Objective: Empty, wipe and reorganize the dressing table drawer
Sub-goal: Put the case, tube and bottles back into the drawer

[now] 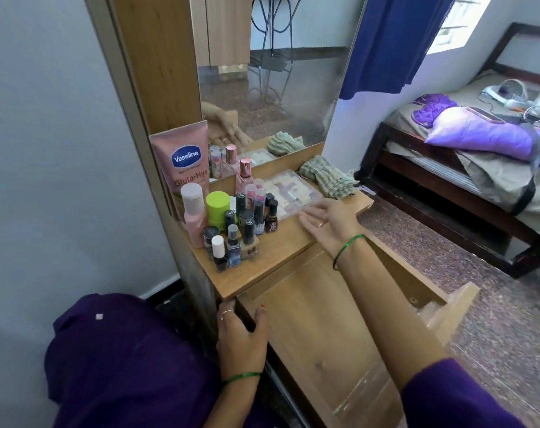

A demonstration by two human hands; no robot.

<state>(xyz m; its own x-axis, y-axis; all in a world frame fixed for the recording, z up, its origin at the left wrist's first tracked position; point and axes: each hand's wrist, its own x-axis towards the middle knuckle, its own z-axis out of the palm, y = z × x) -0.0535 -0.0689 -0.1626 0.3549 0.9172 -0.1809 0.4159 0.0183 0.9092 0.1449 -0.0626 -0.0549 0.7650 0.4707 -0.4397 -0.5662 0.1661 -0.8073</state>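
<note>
1. Down at the near corner, the left hand (242, 330) is wrapped over the side wall of the pulled-out drawer (318, 329), thumb inside and fingers outside, clamped on the wood just under the tabletop (281, 242) edge.
2. Beyond that grip, the drawer is seen drawn far out from the dressing table; its bare wooden floor is exposed, and nothing can be made out lying in it.
3. Above the drawer, the right hand (326, 220) is held flat with its fingers spread apart, closed on nothing, at the front edge of the tabletop.
4. Right at those fingertips a clear plastic organizer tray (288, 189) is set on the tabletop, with small pale cosmetics inside.
5. Behind the tray, a crumpled checked cloth (327, 179) is laid near the mirror (278, 88).
6. Left of the right hand, a cluster of nail polish bottles (241, 230) is gathered, with a green-capped jar (217, 210), a pink bottle (194, 214) and a Vaseline tube (185, 168) behind them.
7. Green bangles are worn on both wrists.
</note>
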